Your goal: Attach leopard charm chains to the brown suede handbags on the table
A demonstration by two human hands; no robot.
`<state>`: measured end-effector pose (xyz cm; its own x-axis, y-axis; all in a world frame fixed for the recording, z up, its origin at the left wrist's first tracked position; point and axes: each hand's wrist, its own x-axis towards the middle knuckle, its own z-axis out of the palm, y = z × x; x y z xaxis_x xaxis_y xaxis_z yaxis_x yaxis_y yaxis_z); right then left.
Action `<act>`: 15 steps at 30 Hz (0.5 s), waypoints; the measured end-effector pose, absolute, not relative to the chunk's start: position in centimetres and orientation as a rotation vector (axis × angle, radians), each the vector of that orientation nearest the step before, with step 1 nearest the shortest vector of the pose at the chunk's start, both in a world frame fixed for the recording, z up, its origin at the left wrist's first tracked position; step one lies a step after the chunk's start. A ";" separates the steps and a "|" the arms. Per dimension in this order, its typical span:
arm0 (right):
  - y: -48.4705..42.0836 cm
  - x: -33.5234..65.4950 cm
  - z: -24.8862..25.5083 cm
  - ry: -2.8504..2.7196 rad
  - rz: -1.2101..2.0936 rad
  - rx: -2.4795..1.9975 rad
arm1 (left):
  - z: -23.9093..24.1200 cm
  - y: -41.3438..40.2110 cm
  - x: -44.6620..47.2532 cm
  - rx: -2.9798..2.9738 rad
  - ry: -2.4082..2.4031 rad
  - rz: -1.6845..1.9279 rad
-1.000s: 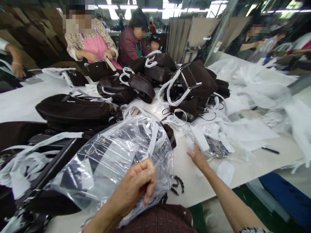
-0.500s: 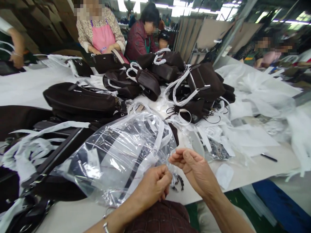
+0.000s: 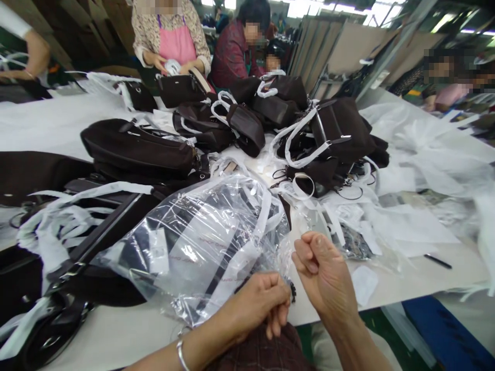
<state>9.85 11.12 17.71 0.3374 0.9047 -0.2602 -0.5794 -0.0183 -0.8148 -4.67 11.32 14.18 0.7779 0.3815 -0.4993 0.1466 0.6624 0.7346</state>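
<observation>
A clear plastic bag [image 3: 162, 283] lies in front of me, with a dark handbag, white wrapping and a white tag showing through it. At its near right edge, my left hand [image 3: 266, 299] is closed in a pinch. My right hand [image 3: 325, 268] is raised a little to the right, its fingers curled in. Whatever is between the fingers of either hand is too small or hidden to make out. A white-wrapped strap [image 3: 265, 211] loops at the top of the plastic bag. Close behind my left hand is a small dark beaded piece [image 3: 293, 292], partly hidden.
Dark brown handbags [image 3: 139, 149] with white-wrapped handles are piled at the left and across the middle. White sheets [image 3: 413, 224] and a black pen [image 3: 438, 261] lie at the right. Co-workers stand beyond the table, one in a pink apron [image 3: 177, 44].
My right hand's fingers, loosely extended before, are now curled in. My left hand has stayed closed beside the plastic bag. The view has shifted slightly. A co-worker's hands now hold something whitish.
</observation>
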 end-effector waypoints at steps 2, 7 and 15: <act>11.6 10.9 17.6 -0.514 1.273 -1.151 | 15.2 12.2 -5.2 1.267 0.721 0.188; 12.7 13.3 15.1 -0.818 1.295 -1.527 | 16.3 17.5 -5.6 2.528 0.726 0.501; 13.7 12.1 12.5 -0.984 1.373 -1.617 | 14.1 18.5 -9.3 2.826 0.651 0.287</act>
